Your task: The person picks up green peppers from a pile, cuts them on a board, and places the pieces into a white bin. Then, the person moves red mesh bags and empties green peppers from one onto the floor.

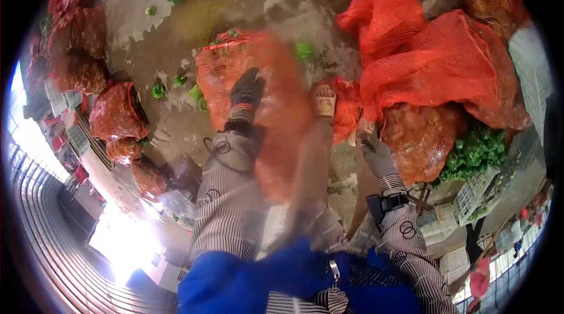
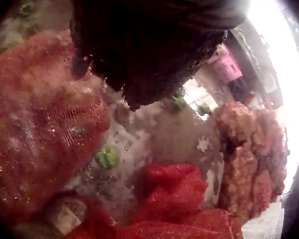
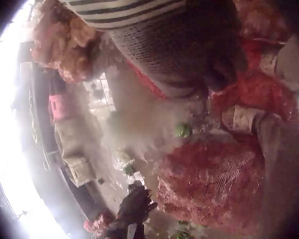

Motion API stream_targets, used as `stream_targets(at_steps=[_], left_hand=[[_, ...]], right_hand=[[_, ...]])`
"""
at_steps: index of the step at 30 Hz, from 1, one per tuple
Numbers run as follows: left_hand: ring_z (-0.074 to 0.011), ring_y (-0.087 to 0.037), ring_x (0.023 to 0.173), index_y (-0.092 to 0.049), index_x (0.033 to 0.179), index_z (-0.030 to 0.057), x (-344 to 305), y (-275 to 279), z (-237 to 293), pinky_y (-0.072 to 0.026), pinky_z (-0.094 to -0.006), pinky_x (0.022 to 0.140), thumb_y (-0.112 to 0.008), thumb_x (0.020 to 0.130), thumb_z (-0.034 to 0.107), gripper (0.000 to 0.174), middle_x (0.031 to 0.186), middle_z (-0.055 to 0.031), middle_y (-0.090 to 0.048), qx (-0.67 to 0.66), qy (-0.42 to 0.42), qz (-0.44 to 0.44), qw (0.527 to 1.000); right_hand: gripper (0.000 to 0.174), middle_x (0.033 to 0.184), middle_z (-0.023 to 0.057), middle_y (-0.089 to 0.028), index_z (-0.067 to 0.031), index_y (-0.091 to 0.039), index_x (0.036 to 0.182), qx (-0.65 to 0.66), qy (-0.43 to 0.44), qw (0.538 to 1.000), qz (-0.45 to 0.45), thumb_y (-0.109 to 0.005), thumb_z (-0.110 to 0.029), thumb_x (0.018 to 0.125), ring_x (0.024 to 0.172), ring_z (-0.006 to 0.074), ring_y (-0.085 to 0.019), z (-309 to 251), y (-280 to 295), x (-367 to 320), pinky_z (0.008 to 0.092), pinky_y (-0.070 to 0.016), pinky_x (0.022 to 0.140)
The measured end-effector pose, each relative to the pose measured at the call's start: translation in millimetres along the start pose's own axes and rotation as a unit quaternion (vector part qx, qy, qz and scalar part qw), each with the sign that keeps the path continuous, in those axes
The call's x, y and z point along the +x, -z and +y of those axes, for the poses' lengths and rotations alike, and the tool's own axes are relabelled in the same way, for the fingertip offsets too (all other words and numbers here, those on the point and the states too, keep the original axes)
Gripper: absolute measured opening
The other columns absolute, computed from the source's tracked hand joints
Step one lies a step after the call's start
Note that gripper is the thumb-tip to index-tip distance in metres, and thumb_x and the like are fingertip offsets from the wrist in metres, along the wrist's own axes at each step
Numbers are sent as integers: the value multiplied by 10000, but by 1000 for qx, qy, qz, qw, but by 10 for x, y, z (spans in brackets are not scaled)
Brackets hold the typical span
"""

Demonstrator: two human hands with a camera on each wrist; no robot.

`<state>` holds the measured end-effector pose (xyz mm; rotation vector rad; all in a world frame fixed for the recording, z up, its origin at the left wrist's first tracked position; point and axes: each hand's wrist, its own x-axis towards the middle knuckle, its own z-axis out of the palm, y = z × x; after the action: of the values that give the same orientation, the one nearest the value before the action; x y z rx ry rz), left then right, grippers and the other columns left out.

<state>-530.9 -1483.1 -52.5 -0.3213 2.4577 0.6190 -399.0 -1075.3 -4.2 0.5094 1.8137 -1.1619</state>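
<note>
In the head view, my dark-gloved left hand (image 1: 247, 89) is stretched out over a filled red mesh sack (image 1: 226, 82), which is partly blurred. From the right wrist view, the same hand (image 3: 135, 205) shows beside the sack (image 3: 209, 184) with its fingers spread. My grey-gloved right hand (image 1: 377, 154) hangs near a sandalled foot, left of another filled sack (image 1: 420, 143), its fingers loosely bent and nothing visible in them. Dark and close, the left hand (image 2: 149, 55) fills the top of the left wrist view; the right hand (image 3: 184, 55) hides its own fingertips.
Loose red mesh (image 1: 435, 67) drapes over the right-hand sack, with leafy greens (image 1: 479, 152) beside it. More filled sacks (image 1: 117, 111) line the left side. Small green vegetables (image 1: 158, 90) are scattered on the wet floor. White crates (image 1: 477, 193) stand at the lower right.
</note>
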Motion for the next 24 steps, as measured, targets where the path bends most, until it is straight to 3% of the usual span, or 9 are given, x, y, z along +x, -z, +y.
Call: stream_targets(at_steps=[3, 5, 7, 9, 11, 12, 15, 19, 24], left_hand=[[-328, -489, 1298, -506, 1372, 71, 431, -178, -193, -407, -439, 1069, -591, 937, 330, 513, 1402, -186, -511, 50, 63, 2, 997], [-339, -486, 1293, -510, 1366, 83, 748, -332, -393, -412, -450, 1057, -574, 936, 331, 501, 1403, -191, -506, 70, 101, 31, 992], [-349, -496, 1275, -513, 1362, 99, 917, -355, -353, -416, -459, 1046, -569, 932, 335, 494, 1379, -194, -522, 126, 110, 36, 985], [-359, -506, 1258, -516, 1358, 115, 1177, -445, -537, -421, -468, 1035, -564, 929, 339, 487, 1355, -197, -538, 178, 114, 46, 976], [-367, -556, 1161, -539, 1279, 111, 1398, -581, -891, -429, -521, 986, -466, 924, 306, 412, 1312, -175, -551, 214, -17, 88, 973], [-367, -556, 1161, -539, 1279, 111, 1456, -570, -843, -429, -521, 986, -466, 924, 306, 412, 1312, -175, -551, 220, -17, 85, 972], [-379, -566, 1141, -541, 1213, 105, 1605, -486, -652, -434, -545, 960, -434, 944, 350, 380, 1320, -188, -530, 208, 113, -51, 970], [-399, -542, 1180, -477, 1339, 115, 1657, -619, -818, -437, -509, 970, -487, 940, 465, 530, 1305, -210, -542, 174, 114, -20, 978], [-393, -540, 1183, -438, 1369, 118, 1355, -633, -751, -429, -510, 970, -477, 943, 496, 570, 1314, -216, -529, 185, 152, 23, 971]], right_hand=[[389, 1025, 163, -675, 3, -567, 1288, -73, -37, 996, -35, -564, -116, 918, 857, 175, -629, -641, -122, 442, 298, -497, 781], [382, 1019, 155, -671, -6, -568, 1287, -101, -29, 992, -68, -566, -102, 917, 838, 166, -622, -339, -270, 784, 270, -485, 757], [355, 1088, 192, -666, -54, -599, 1250, 37, 22, 999, -4, -575, -166, 914, 967, 281, -671, 3, -471, 947, 354, -524, 812], [365, 1097, 188, -667, -74, -586, 1280, 12, 5, 999, -29, -570, -160, 926, 934, 252, -672, 354, -518, 1072, 348, -522, 804], [357, 1076, 167, -676, -68, -586, 1283, 12, -34, 998, -53, -565, -150, 936, 862, 216, -662, 458, -460, 1069, 343, -521, 773], [357, 1076, 167, -676, -68, -586, 1283, 17, -35, 998, -56, -565, -150, 936, 862, 216, -662, 489, -427, 1095, 343, -521, 773], [346, 1040, 159, -679, -61, -594, 1270, -16, -110, 991, -71, -563, -135, 933, 792, 207, -643, 678, -403, 1290, 348, -517, 731], [339, 1036, 182, -677, -38, -593, 1256, -6, -67, 997, -42, -554, -126, 931, 802, 253, -655, 722, -428, 1827, 369, -517, 723], [326, 1094, 239, -658, -16, -603, 1223, -25, 133, 991, 3, -546, -144, 929, 932, 391, -647, 288, -466, 2625, 431, -512, 797]])
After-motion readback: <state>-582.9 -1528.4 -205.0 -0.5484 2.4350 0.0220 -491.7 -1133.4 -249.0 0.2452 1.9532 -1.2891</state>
